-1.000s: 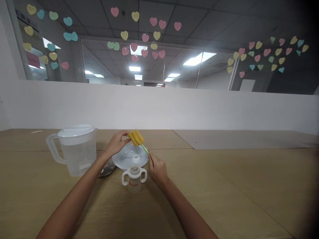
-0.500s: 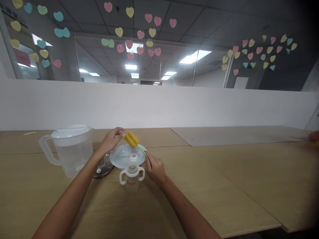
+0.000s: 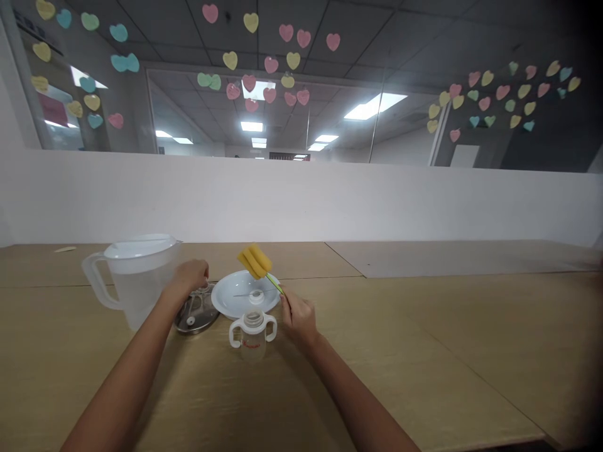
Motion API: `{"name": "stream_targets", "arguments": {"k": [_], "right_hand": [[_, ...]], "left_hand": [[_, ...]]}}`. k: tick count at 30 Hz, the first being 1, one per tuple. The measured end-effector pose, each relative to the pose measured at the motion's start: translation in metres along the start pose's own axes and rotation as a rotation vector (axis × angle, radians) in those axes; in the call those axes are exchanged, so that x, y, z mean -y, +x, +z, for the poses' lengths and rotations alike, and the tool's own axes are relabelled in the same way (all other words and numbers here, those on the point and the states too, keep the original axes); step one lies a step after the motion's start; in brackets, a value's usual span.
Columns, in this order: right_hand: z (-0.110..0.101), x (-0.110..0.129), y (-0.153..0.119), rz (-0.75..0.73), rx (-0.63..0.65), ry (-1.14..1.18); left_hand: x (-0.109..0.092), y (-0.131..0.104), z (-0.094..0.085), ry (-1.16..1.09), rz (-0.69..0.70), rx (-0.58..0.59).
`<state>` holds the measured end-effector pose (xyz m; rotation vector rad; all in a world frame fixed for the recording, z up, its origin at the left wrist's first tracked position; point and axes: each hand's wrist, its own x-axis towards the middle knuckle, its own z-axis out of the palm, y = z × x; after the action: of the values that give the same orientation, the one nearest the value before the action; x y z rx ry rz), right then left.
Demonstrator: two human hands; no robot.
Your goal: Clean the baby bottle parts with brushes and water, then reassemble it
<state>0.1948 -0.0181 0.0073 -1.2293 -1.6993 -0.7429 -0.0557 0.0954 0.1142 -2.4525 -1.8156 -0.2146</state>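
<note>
My right hand point(image 3: 299, 316) grips the thin green handle of a bottle brush, whose yellow sponge head point(image 3: 255, 261) is raised over a white bowl point(image 3: 226, 307). A white ring-like cap point(image 3: 256, 297) and a thin stick lie in the bowl. My left hand point(image 3: 191, 277) is lowered over a round metal tray point(image 3: 202, 321) holding small parts; its fingers are bent together, and what they hold is mostly hidden. In front of the bowl stands an uncapped clear baby bottle point(image 3: 253, 345) with two white handles, upright and touched by neither hand.
A large translucent lidded pitcher point(image 3: 141, 289) stands left of the tray, close to my left forearm. A white wall point(image 3: 301, 201) with a window above it rises behind the wooden table point(image 3: 400, 351). A small flat piece point(image 3: 65, 249) lies at the back left.
My left hand has left the sponge head, where it held something small and clear, and moved left and down to the metal tray. My right hand still holds the brush in about the same place.
</note>
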Motion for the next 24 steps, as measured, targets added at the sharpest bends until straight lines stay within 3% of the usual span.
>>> {"name": "stream_targets", "arguments": {"k": [6,11,16,19,24], "right_hand": [[0.000,0.000,0.000,-0.004,0.008,0.010],[0.001,-0.001,0.000,-0.019,0.010,-0.038],[0.002,-0.002,0.001,-0.023,0.019,-0.038],[0.002,-0.001,0.001,-0.010,0.032,-0.028],[0.001,-0.001,0.001,0.010,0.031,-0.020]], "left_hand": [[-0.006,0.004,0.017,-0.003,0.028,0.175],[-0.008,0.003,0.019,0.003,0.023,0.222],[-0.011,-0.005,0.003,0.030,0.042,0.114],[-0.025,-0.008,-0.002,-0.010,0.135,0.025],[-0.064,-0.006,0.025,-0.210,0.422,-0.050]]}}
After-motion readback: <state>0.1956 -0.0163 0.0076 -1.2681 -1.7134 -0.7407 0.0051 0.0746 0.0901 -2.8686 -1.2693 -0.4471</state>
